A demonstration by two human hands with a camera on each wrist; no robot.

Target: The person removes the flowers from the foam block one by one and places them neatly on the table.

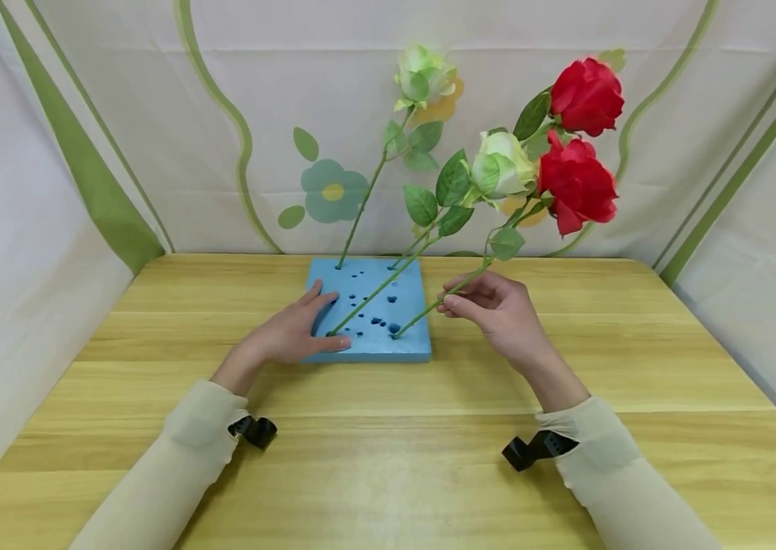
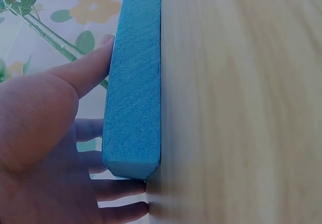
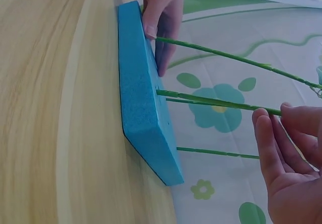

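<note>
I note: left hand (image 1: 292, 328) spread against square blue foam block (image 1: 412, 286), nine o'clock; right hand (image 1: 498, 309) pinching slender green stem (image 1: 418, 316), three o'clock.

Smooth wood-grain bench (image 1: 388, 473) with a soft sheen; matt, grainy, foam-like block (image 2: 133, 83), its top pitted; fabric-like rose petals (image 1: 577, 187), plastic-looking stems (image 3: 216, 102); creased cloth backdrop (image 1: 257, 76).

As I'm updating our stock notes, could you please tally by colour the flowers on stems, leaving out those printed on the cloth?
Red flowers: 2
Pale green flowers: 2
Total: 4
</note>
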